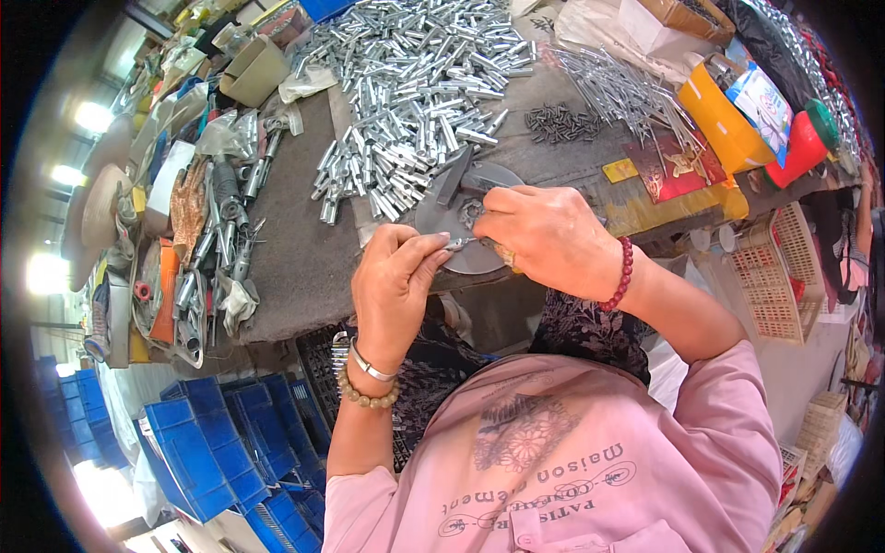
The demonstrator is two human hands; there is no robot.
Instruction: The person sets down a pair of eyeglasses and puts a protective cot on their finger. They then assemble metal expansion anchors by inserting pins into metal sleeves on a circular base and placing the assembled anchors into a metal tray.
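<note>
My left hand [396, 276] is closed in a pinch on a small silver metal piece [456, 244] at the table's near edge. My right hand [548, 230] is closed beside it, its fingertips meeting close to the piece's right end; what they hold is hidden. Beneath both hands lies a round grey metal plate [433, 217], with a dark flat metal bar [452, 180] on it. Just beyond, a large heap of silver metal tubes [415, 92] spreads over the table.
Small dark screws [560, 123] and long thin metal rods [618, 83] lie at the far right, near a yellow box [728, 115] and a red bottle [797, 152]. Tools and an orange handle [166, 290] crowd the left. Blue bins [198, 442] stand at lower left.
</note>
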